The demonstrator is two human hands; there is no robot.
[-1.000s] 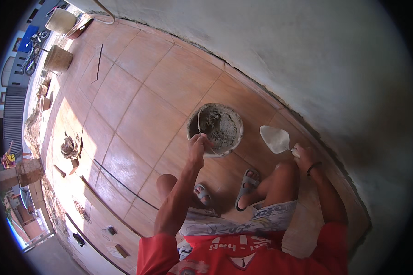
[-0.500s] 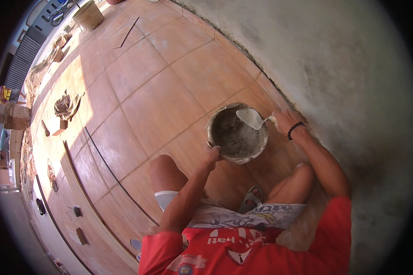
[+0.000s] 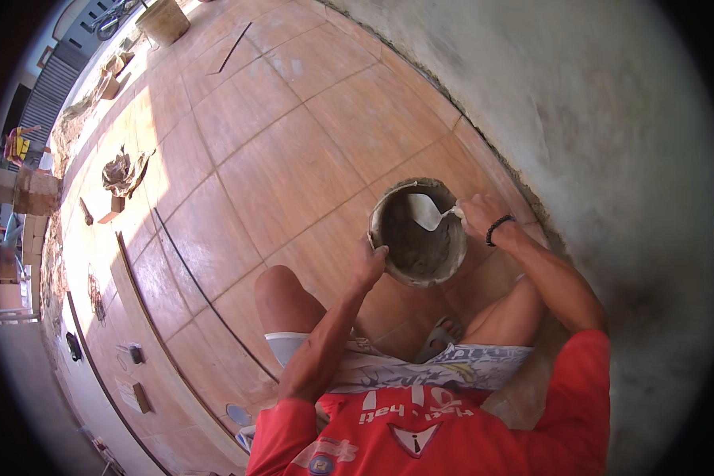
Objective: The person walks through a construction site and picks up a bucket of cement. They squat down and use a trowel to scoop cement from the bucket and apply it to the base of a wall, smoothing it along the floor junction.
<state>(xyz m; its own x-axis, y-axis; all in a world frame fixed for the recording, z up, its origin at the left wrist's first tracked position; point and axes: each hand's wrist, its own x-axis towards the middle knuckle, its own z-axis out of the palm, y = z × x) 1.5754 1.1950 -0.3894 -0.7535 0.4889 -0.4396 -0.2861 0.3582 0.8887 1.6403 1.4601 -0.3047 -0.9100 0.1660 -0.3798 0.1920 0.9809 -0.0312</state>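
A round bucket (image 3: 378,208) of grey wet mortar (image 3: 417,252) is in front of me, its mouth facing up toward me. My left hand (image 3: 368,260) grips its left rim, thumb over the edge. In my right hand (image 3: 479,216), at the bucket's right side, is the handle of a trowel (image 3: 425,213). The trowel's pale blade reaches inside the mouth, above the mortar. Whether the blade touches the mortar I cannot tell. My fingers hide most of the trowel's handle.
Tiled floor (image 3: 293,170) spreads ahead and left; a plastered wall (image 3: 611,159) rises at right. To the left lie a long wooden strip (image 3: 147,313), a thin dark rod (image 3: 190,274), a crumpled bag (image 3: 123,173) and a brick (image 3: 111,210). Another bucket (image 3: 163,24) stands far off.
The bucket has shifted slightly right and looks more tipped. My right hand has drawn a little left, and the trowel's blade sits deeper within the bucket's mouth.
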